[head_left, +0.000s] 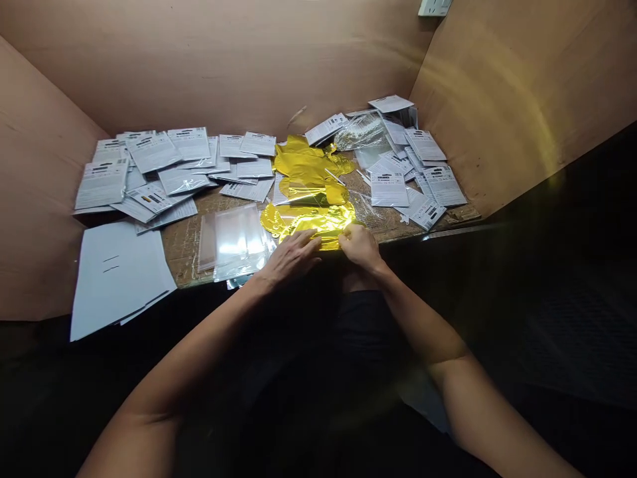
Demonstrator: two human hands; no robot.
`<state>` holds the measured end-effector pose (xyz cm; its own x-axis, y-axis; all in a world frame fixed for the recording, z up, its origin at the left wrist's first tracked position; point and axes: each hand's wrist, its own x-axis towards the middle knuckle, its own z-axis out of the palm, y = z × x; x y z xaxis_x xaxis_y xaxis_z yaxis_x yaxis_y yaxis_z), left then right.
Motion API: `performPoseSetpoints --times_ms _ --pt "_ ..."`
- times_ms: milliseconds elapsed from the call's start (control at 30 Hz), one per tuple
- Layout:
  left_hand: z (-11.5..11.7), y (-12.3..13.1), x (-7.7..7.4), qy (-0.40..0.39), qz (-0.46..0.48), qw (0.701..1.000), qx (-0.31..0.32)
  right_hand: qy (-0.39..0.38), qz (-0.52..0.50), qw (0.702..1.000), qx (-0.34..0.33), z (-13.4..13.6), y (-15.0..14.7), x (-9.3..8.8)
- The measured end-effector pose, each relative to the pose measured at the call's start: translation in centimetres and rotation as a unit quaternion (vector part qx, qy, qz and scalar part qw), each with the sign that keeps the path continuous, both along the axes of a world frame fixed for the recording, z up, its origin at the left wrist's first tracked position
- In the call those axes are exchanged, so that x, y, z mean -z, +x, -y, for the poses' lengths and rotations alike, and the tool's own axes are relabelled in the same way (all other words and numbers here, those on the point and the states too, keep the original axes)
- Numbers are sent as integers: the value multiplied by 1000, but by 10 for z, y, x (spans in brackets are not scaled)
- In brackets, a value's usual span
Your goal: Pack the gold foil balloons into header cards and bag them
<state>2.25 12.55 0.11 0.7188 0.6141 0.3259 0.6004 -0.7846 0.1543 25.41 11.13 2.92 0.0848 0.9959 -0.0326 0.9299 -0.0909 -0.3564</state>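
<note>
A flat, shiny gold foil balloon [318, 218] lies at the front edge of the wooden table, under both hands. My left hand [294, 253] rests on its near left part, fingers stretched out and lying flat. At the right edge of the foil, my right hand [360, 245] is closed, its fingers pinching the balloon. Beyond it lies a pile of more gold foil balloons [303, 159], partly overlapping. To the left of my left hand, a stack of clear plastic bags [241, 239] catches the light.
Many packed white cards [154, 153] are heaped at the back left, with more packets [389, 189] at the right. White paper sheets [122, 272] overhang the front left edge. Board walls [223, 66] enclose the table [186, 245]; a power socket [434, 7] is high on the right.
</note>
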Motion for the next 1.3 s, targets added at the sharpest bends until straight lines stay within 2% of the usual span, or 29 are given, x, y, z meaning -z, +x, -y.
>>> performPoseSetpoints --times_ms 100,167,200,267,367,433,533,667,733,767,833,867,900,933,967,1000,1033,1067,1100,1133,1167,1233,1300 --pt "-3 6 5 -5 -39 999 14 11 57 998 16 20 11 2" --pt "-8 12 4 3 -58 998 21 65 114 991 6 30 19 0" --pt "-11 14 3 7 -63 998 24 98 136 986 -23 33 22 -2" --pt "-16 17 -1 13 -71 997 32 138 163 968 -133 33 29 -7" --pt "-19 16 -6 8 -74 996 47 92 192 929 -302 26 38 -15" --pt "-22 15 -9 -9 -66 996 62 48 208 918 -333 19 44 -21" --pt "-38 22 -13 -66 -41 996 40 11 199 933 -301 3 50 -31" --pt "-79 43 -34 -178 -31 979 -91 -46 141 966 -212 -40 52 -43" --pt "-92 49 -47 -185 -13 971 -151 -96 124 976 -154 -62 52 -47" --pt "-90 50 -53 -164 20 970 -180 -114 116 978 -131 -70 52 -48" --pt "-70 50 -55 -118 136 957 -226 -125 95 981 -112 -75 54 -45" --pt "-52 49 -51 -124 209 942 -234 -121 82 983 -115 -70 55 -42" --pt "-30 49 -43 -169 276 918 -230 -111 68 985 -118 -62 55 -36" --pt "-6 49 -32 -262 330 882 -211 -96 49 987 -121 -48 55 -29" --pt "19 51 -18 -386 373 824 -181 -82 25 989 -123 -31 53 -20" --pt "42 53 -4 -485 422 749 -159 -72 -6 990 -124 -12 49 -11" --pt "63 56 10 -534 478 681 -150 -66 -40 989 -123 10 45 -2" --pt "80 59 22 -550 532 624 -156 -69 -75 987 -122 31 40 6" --pt "93 60 32 -545 578 582 -170 -75 -108 984 -120 52 35 13" --pt "103 59 38 -529 609 560 -188 -74 -141 981 -109 69 31 18" --pt "109 56 41 -519 619 554 -200 -66 -176 978 -95 83 26 22" --pt "113 44 39 -548 582 572 -184 -44 -270 959 -70 97 18 25" --pt "114 30 29 -594 518 600 -135 -70 -403 909 -81 96 9 27"
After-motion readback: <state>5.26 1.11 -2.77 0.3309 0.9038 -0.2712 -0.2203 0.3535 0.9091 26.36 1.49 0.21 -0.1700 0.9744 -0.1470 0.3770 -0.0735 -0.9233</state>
